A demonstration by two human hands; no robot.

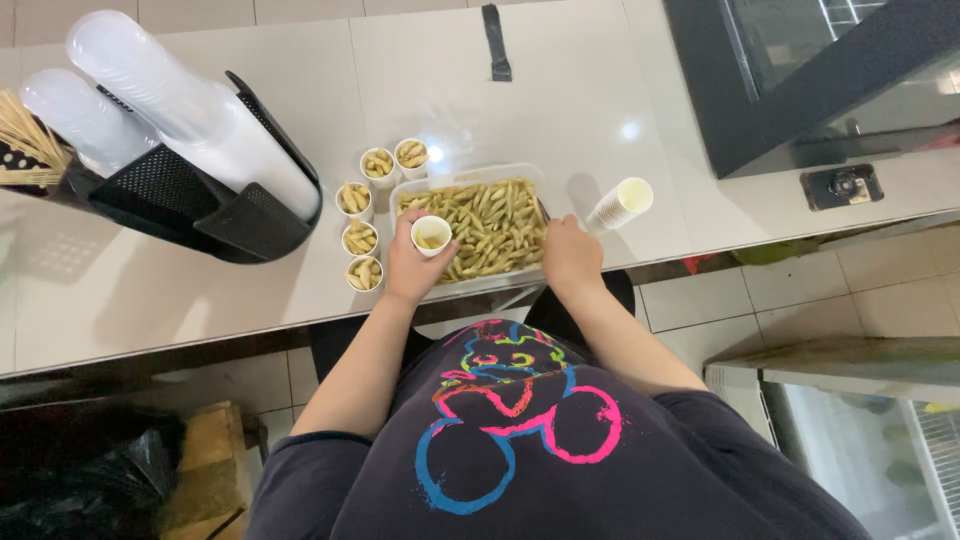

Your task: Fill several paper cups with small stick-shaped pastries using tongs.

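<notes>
Now hands work at a snack tray on a pale counter.
Left hand (pixel 412 265) is wrapped around a small cup (pixel 431 236) over the tray (pixel 470 172); right hand (pixel 570 256), fingers curled, touches the tray's side, stacked cups (pixel 621 203) just beyond, tiled floor below.

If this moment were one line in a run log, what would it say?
left hand: holds small paper cup over snack tray | right hand: at tray's right edge | filled cups: left of tray

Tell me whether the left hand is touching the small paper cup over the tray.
Touching. The head view shows the left hand with fingers wrapped around the small paper cup, holding it above the tray.
</notes>
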